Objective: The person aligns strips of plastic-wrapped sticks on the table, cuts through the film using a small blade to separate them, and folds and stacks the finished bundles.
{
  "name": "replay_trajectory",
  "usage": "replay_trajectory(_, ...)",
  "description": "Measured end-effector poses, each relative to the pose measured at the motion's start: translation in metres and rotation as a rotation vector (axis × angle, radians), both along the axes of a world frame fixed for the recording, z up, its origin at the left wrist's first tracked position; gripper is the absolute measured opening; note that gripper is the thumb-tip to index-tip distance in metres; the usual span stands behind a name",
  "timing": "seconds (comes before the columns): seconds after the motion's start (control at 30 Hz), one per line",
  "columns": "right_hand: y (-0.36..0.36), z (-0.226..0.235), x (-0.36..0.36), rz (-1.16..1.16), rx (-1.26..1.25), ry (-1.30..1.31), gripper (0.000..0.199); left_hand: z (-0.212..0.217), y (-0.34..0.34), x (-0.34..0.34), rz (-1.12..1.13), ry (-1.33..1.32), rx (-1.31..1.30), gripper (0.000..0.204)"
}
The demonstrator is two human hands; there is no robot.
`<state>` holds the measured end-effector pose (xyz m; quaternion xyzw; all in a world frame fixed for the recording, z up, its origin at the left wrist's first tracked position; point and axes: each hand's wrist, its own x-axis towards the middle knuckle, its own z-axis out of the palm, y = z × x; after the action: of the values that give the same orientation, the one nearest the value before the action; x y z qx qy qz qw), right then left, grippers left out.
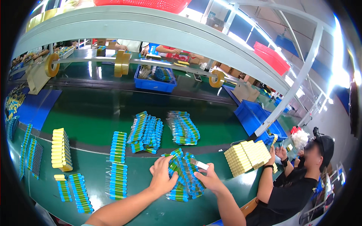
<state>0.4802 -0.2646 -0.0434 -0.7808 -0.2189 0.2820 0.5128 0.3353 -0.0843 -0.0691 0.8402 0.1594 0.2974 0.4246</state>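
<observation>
A loose pile of blue-and-green strips (183, 174) is set on the green tabletop (147, 209), between the two hands. Its left side is touched by the left hand (162, 179), whose fingers are bent and parted from the thumb. Its right side is met by the right hand (211, 180), half curled beside a small white piece (202, 165); whether anything is gripped by either hand cannot be told. Yellow rolls (247, 156) are stacked to the right.
</observation>
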Motion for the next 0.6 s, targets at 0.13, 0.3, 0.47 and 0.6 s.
replay_trajectory(0.13, 0.015, 0.027, -0.01, 0.086, -0.025, 0.029, 0.076, 0.002, 0.002, -0.007, 0.007, -0.04, -0.031, 0.074)
replay_trajectory(0.3, 0.011, 0.015, 0.02, 0.131, -0.177, 0.026, 0.074, 0.002, 0.003, -0.005, 0.004, -0.043, -0.057, 0.078)
replay_trajectory(0.47, 0.019, 0.047, -0.01, 0.113, -0.213, -0.086, 0.062, 0.005, 0.003, -0.01, 0.03, -0.017, -0.07, 0.083)
replay_trajectory(0.6, 0.015, 0.055, -0.012, 0.038, -0.032, 0.005, 0.061, 0.006, 0.004, -0.011, 0.027, -0.021, -0.081, 0.084)
